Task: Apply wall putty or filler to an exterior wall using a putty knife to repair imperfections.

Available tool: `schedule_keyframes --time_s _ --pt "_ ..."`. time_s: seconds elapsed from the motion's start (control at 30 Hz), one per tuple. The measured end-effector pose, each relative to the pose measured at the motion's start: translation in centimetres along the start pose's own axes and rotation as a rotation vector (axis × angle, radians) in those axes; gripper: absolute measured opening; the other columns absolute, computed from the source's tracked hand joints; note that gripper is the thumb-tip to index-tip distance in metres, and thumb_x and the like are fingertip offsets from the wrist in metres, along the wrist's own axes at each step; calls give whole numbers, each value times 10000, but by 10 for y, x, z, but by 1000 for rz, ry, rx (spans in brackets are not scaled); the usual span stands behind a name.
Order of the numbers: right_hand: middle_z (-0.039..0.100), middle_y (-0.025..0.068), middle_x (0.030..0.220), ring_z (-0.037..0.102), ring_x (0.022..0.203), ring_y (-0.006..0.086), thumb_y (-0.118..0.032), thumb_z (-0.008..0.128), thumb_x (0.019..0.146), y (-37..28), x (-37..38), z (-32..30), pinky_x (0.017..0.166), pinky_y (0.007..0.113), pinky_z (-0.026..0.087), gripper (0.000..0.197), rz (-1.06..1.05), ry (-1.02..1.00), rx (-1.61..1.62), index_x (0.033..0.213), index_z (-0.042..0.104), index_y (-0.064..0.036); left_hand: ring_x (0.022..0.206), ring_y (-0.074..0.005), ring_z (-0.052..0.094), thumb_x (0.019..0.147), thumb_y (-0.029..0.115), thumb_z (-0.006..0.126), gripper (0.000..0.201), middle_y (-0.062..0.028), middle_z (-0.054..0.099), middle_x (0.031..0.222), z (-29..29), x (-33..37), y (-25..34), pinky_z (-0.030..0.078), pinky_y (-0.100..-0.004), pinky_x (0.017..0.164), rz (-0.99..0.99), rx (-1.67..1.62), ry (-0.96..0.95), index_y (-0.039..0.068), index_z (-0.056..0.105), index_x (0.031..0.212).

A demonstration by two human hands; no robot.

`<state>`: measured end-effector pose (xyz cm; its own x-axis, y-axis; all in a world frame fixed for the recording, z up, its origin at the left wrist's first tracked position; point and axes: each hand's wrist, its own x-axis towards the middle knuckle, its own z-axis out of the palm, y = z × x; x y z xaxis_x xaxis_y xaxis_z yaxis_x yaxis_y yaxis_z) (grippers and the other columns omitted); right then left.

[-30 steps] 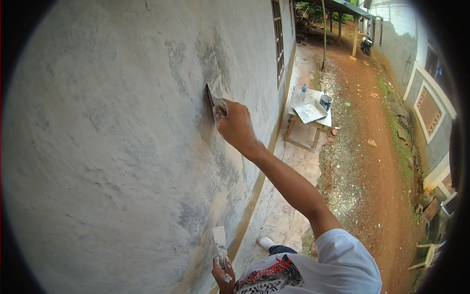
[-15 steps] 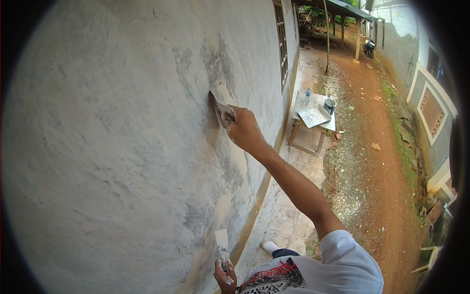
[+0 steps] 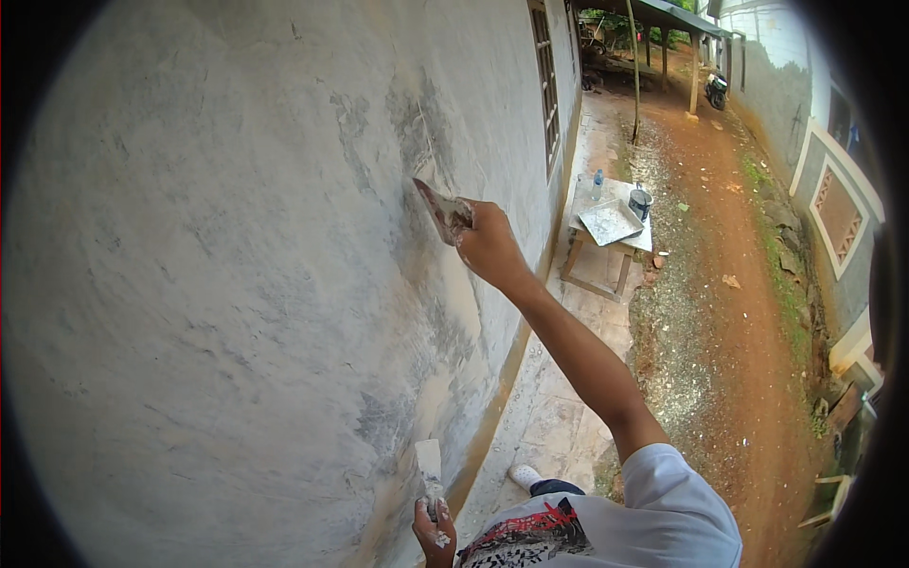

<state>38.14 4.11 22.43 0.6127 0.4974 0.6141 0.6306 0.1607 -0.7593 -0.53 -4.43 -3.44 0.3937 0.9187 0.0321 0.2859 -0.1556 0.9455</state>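
My right hand [image 3: 488, 248] reaches out to the grey plastered wall [image 3: 237, 265], closed round a putty knife [image 3: 440, 210] whose wide blade is at the wall surface. Whether the whole edge touches, I cannot tell. Darker grey patches and pale beige smears run down the wall around the blade. Low down, close to my body, my left hand [image 3: 436, 535] grips a second putty knife, the light-coated scraper [image 3: 429, 469], with its blade pointing up. White filler spots the thumb and fingers of that hand.
Further along the wall stands a small wooden table [image 3: 579, 189] with a spattered tray [image 3: 611, 222], a dark pot [image 3: 640, 202] and a plastic bottle [image 3: 597, 184]. A barred window [image 3: 545, 76] is set in the wall. A dirt path [image 3: 729, 331] runs along the right.
My right hand and its putty knife have shifted slightly to the right along the wall, and the blade's angle has changed a little. The left hand stays where it was.
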Motion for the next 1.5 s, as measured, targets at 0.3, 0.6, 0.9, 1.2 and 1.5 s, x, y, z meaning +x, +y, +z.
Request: schedule_keyframes --time_s 0.3,0.6,0.9,1.2,1.5 --pt "615 296 820 598 836 425 48 470 668 -9 2 38 767 468 460 366 -83 34 -250 999 625 72 535 -62 410 916 103 495 126 11 429 629 6 -2 29 340 -243 469 -170 -220 36 15 463 830" --pt "590 262 670 591 654 380 30 456 663 2 48 -15 649 432 461 256 -19 178 -34 842 639 38 518 -70 425 911 93 508 119 3 448 619 8 5 -5 341 -250 446 34 -12 -39 3 477 840" --pt "616 203 726 582 602 297 34 469 685 1 -1 1 582 399 449 257 112 -180 332 878 636 57 552 -52 435 920 90 510 115 10 473 647 -4 -8 -8 345 -233 462 29 -43 21 13 485 839" --pt "620 267 723 615 707 410 12 486 729 -6 74 33 653 472 463 111 -93 315 -323 764 573 71 544 -58 424 911 110 508 115 18 459 655 -8 -13 14 347 -231 462 -94 -182 61 21 478 844" --pt "564 122 652 519 607 181 26 471 665 12 59 -26 556 339 416 142 87 95 125 726 580 94 522 -69 413 905 123 511 120 14 443 637 -9 -2 -4 333 -242 449 -39 -89 11 16 477 863"
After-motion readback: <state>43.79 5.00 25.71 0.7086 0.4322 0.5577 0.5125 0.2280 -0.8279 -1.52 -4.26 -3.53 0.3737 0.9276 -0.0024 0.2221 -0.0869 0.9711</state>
